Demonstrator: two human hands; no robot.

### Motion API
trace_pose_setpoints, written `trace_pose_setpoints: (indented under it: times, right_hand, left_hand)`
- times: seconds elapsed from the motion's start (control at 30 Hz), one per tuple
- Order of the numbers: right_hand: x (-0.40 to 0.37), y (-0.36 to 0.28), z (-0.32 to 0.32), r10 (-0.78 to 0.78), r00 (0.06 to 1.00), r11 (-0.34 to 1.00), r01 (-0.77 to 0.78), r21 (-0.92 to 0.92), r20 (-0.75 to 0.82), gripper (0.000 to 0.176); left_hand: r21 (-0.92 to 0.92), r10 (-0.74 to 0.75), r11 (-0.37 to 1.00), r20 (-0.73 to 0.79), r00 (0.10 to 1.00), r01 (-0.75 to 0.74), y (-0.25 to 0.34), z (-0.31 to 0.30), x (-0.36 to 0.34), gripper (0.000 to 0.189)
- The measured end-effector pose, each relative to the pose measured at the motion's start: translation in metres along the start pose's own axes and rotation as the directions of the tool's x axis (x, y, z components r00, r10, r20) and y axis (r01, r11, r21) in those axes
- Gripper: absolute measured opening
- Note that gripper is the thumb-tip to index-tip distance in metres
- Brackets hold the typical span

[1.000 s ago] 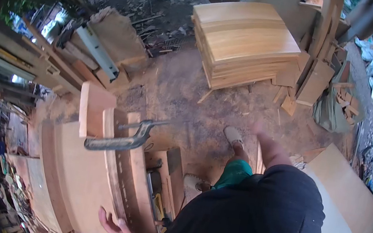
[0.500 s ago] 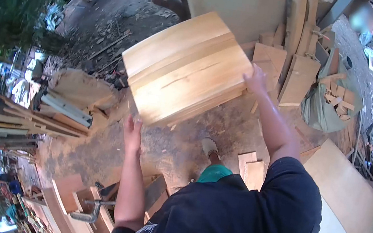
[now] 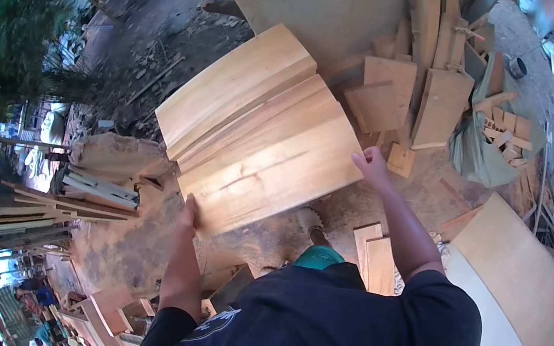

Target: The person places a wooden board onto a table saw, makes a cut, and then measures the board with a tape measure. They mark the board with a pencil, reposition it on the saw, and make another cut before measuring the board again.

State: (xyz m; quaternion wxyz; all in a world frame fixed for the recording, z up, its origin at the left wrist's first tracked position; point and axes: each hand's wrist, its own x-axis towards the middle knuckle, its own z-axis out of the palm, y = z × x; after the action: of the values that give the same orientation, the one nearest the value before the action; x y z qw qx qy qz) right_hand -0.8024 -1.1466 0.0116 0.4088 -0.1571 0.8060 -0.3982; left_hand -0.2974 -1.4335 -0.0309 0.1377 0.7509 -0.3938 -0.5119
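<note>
A pale wooden board point(image 3: 277, 173) with a dark knot mark lies on top, slanted in front of me. Beyond it, a second wooden board point(image 3: 236, 88) shows from underneath, with a stepped edge between the two. My left hand point(image 3: 189, 217) is closed at the near left corner of the top board, its fingers partly hidden beneath. At the right end of that board, my right hand point(image 3: 372, 167) pinches the edge, thumb on top. What carries the boards from below is hidden.
A large panel point(image 3: 316, 3) stands beyond the boards. Planks point(image 3: 442, 108) lean at the back right beside a sack of offcuts point(image 3: 490, 158). Sheets point(image 3: 519, 281) lie at right, two short boards point(image 3: 381, 260) near my foot, and stacked timber point(image 3: 21, 210) at left.
The top board has slid toward me, uncovering more of the board beneath at the far side. My left hand, earlier open and apart from the wood, is now on its left edge.
</note>
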Motion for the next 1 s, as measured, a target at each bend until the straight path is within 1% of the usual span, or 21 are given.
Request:
trace_pose_setpoints:
  times: [0.03, 0.1, 0.13, 0.2, 0.27, 0.3, 0.33, 0.37, 0.4, 0.43, 0.5, 0.53, 0.57, 0.63, 0.7, 0.73, 0.77, 0.8, 0.9, 0.97, 1.0]
  right_hand:
    - [0.007, 0.014, -0.004, 0.003, 1.000, 1.000, -0.003, -0.007, 0.012, 0.056]
    - [0.016, 0.040, -0.010, -0.043, 0.933, 0.994, 0.002, 0.113, 0.358, 0.057]
    - [0.015, 0.046, -0.011, -0.093, 0.914, 0.992, 0.053, 0.112, 0.395, 0.060]
    - [0.015, 0.053, -0.014, -0.099, 0.923, 0.992, 0.061, 0.112, 0.372, 0.062]
    - [0.010, 0.050, -0.018, -0.113, 0.932, 0.990, 0.079, 0.113, 0.345, 0.064]
    - [0.001, 0.043, -0.023, -0.188, 0.928, 0.965, 0.115, 0.234, 0.321, 0.063]
    - [-0.004, 0.034, -0.028, -0.265, 0.920, 0.924, 0.156, 0.350, 0.288, 0.062]
    - [-0.006, 0.027, -0.031, -0.273, 0.913, 0.925, 0.163, 0.342, 0.304, 0.062]
    - [-0.006, 0.020, -0.035, -0.381, 0.894, 0.898, 0.297, 0.326, 0.236, 0.066]
    - [-0.003, 0.010, -0.037, -0.494, 0.849, 0.851, 0.429, 0.303, 0.186, 0.070]
    - [0.003, -0.002, -0.034, -0.415, 0.874, 0.868, 0.297, 0.398, 0.254, 0.072]
    - [0.006, -0.004, -0.031, -0.387, 0.873, 0.871, 0.240, 0.430, 0.298, 0.072]
    - [0.016, 0.000, -0.024, -0.401, 0.868, 0.860, 0.245, 0.448, 0.295, 0.071]
    - [0.037, 0.009, -0.011, -0.427, 0.856, 0.837, 0.254, 0.484, 0.290, 0.068]
    - [0.024, 0.004, 0.000, -0.431, 0.829, 0.880, 0.299, 0.368, 0.357, 0.067]
    - [0.018, 0.000, 0.006, -0.432, 0.813, 0.893, 0.326, 0.309, 0.390, 0.067]
    - [0.014, 0.005, 0.019, -0.536, 0.759, 0.843, 0.454, 0.289, 0.370, 0.064]
    - [0.007, 0.006, 0.030, -0.556, 0.722, 0.831, 0.479, 0.283, 0.411, 0.064]
    - [-0.028, 0.008, 0.067, -0.461, 0.695, 0.886, 0.334, 0.320, 0.552, 0.058]
    - [-0.059, 0.014, 0.091, -0.401, 0.669, 0.902, 0.168, 0.398, 0.626, 0.056]
    - [-0.076, 0.017, 0.101, -0.403, 0.646, 0.905, 0.178, 0.385, 0.648, 0.056]
  left_hand:
    - [0.072, -0.019, 0.997, -0.028, 0.999, 0.021, -0.016, -0.002, 0.003, 0.077]
    - [0.138, -0.058, 0.988, -0.064, 0.996, 0.067, -0.044, -0.006, 0.000, 0.078]
    - [-0.008, -0.040, 0.999, -0.076, 0.996, 0.040, -0.054, -0.004, -0.005, 0.075]
    - [-0.153, -0.034, 0.988, -0.096, 0.995, 0.019, -0.066, -0.002, -0.020, 0.073]
    - [-0.244, -0.076, 0.969, -0.163, 0.984, 0.035, -0.049, -0.004, -0.075, 0.065]
    - [-0.276, -0.093, 0.960, -0.188, 0.978, 0.038, -0.041, -0.008, -0.100, 0.063]
    - [-0.319, 0.064, 0.939, -0.205, 0.977, -0.128, -0.037, -0.013, -0.118, 0.056]
    - [-0.364, 0.251, 0.879, -0.194, 0.948, -0.307, -0.030, -0.021, -0.140, 0.048]
    - [-0.425, 0.430, 0.778, -0.176, 0.886, -0.462, -0.022, -0.028, -0.163, 0.041]
    - [-0.420, 0.498, 0.756, -0.127, 0.858, -0.501, 0.002, -0.032, -0.201, 0.039]
    - [-0.452, 0.630, 0.679, -0.047, 0.775, -0.579, 0.024, -0.057, -0.246, 0.046]
    - [-0.385, 0.718, 0.635, -0.027, 0.696, -0.670, 0.036, -0.066, -0.272, 0.057]
    - [-0.336, 0.735, 0.615, -0.084, 0.673, -0.713, 0.036, -0.075, -0.291, 0.067]
    - [-0.095, 0.848, 0.522, -0.053, 0.528, -0.848, 0.029, -0.101, -0.316, 0.074]
    - [-0.253, 0.867, 0.472, -0.042, 0.497, -0.844, 0.021, -0.115, -0.360, 0.075]
    - [-0.238, 0.857, 0.465, -0.121, 0.501, -0.853, 0.010, -0.122, -0.379, 0.075]
    - [-0.255, 0.878, 0.426, -0.115, 0.465, -0.868, -0.001, -0.130, -0.395, 0.075]
    - [-0.275, 0.899, 0.387, -0.102, 0.427, -0.880, -0.014, -0.136, -0.410, 0.075]
    - [-0.305, 0.869, 0.359, -0.235, 0.435, -0.882, -0.063, -0.157, -0.465, 0.073]
    - [-0.286, 0.831, 0.326, -0.368, 0.418, -0.901, -0.108, -0.168, -0.497, 0.065]
    - [-0.266, 0.807, 0.333, -0.415, 0.420, -0.904, -0.132, -0.174, -0.513, 0.060]
